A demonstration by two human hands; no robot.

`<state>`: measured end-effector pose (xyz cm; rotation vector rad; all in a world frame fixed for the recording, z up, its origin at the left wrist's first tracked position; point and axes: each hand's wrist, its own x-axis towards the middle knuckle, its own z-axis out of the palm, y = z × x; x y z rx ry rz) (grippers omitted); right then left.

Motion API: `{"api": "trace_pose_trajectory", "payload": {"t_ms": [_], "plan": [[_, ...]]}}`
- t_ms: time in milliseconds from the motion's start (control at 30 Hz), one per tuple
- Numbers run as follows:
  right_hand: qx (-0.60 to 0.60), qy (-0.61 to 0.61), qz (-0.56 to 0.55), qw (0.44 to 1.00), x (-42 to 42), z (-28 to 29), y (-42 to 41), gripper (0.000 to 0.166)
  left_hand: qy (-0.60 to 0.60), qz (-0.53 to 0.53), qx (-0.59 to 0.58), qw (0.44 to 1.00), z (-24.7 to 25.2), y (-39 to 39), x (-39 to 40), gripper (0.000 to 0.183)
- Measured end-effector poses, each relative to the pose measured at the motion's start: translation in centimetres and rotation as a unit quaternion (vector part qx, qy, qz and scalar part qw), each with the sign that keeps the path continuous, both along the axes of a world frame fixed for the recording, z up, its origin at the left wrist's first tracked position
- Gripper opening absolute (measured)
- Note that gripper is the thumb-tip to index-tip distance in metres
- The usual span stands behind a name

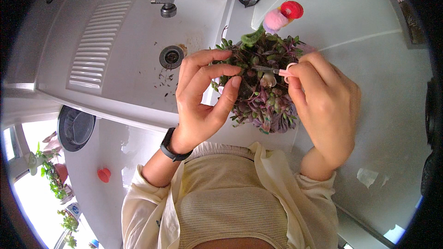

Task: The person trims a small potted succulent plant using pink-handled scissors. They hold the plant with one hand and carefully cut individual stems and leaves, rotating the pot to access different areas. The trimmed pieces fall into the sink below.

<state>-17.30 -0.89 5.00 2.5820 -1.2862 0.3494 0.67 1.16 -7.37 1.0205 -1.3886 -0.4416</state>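
In my right hand [323,91] is a small pair of pink-handled scissors [283,72], its metal blades pointing left into a bushy potted succulent [273,105] with green and purple leaves. My left hand [206,91] is at the plant's left side, thumb and index fingertips close together among the stems. Whether a thin stem lies between them I cannot tell. A black band [169,147] circles my left wrist. From the foliage rises a fuzzy green stem [252,37] topped by a pink pompom [276,19] and a red ring [292,9]. Foliage mostly hides the pot.
Left of the plant is a white sink [138,58] with a ribbed drainboard [100,41], a drain [171,57] and dark plant debris [166,79]. A faucet [168,8] hangs above it. A dark round basin [77,128] and window plants [55,176] are at far left.
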Motion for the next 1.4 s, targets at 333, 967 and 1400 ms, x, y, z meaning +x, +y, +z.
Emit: {"api": "trace_pose_trajectory", "payload": {"t_ms": [333, 967, 1400], "plan": [[-0.012, -0.092, 0.010, 0.996, -0.3, -0.8, 0.1, 0.016, -0.011, -0.003, -0.017, 1.000, 0.1, -0.2, 0.0, 0.017], [0.019, -0.096, 0.069, 0.993, 3.2, 0.4, 0.1, 0.026, 0.085, -0.002, 0.044, 0.995, 1.8, 2.0, 2.7, 0.020], [0.029, -0.123, 0.044, 0.991, 3.0, 0.1, 1.1, 0.025, 0.146, 0.056, 0.101, 0.982, 0.4, 2.2, 4.2, 0.008]]}}
